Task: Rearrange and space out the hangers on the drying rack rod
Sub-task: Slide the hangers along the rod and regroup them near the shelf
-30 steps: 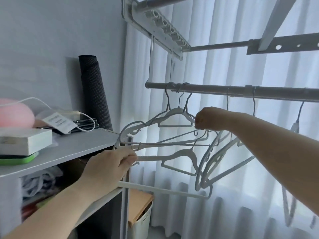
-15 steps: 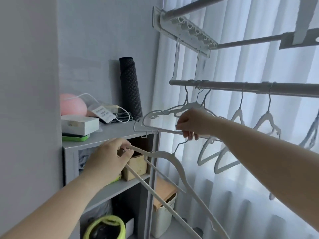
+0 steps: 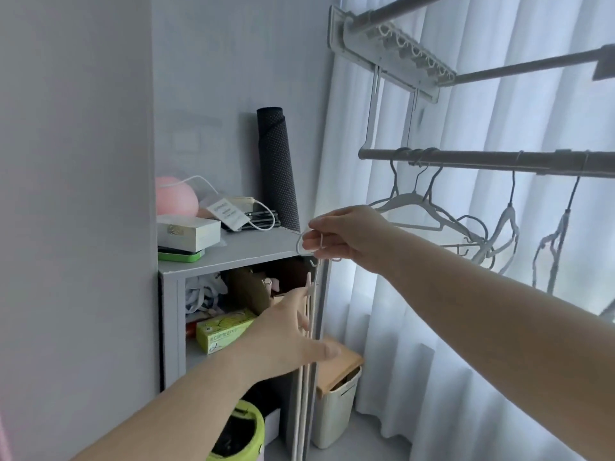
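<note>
Right hand (image 3: 339,234): fingers curled, pinching the top end of a loose hanger (image 3: 310,304), which is off the rod and dangles straight down in front of the shelf (image 3: 239,252). A thin wire hook shows between my fingers. I cannot tell whether I hold one hanger or two pressed together. Left hand (image 3: 289,337): open, fingers straight, thumb out, lying against the hanging length lower down. It steadies the hanger and grips nothing. Rod (image 3: 482,159) runs to the right of my hands, across the curtain (image 3: 432,327). At its left end sit three bunched hangers (image 3: 411,202), hooks nearly touching and arms overlapping in a tangle. Further right, one hanger (image 3: 507,221) and another hanger (image 3: 560,241) each hang alone, with clear rod between them. My reading of progress: early to middle. The right stretch looks spaced; the left cluster is not sorted. One hanger is pulled free but not rehung. Left to do, as I judge it: hook the loose hanger onto a bare stretch of rod, then slide the three crowded hooks apart and free their crossed arms. Beyond the right edge I cannot see the rod.
</note>
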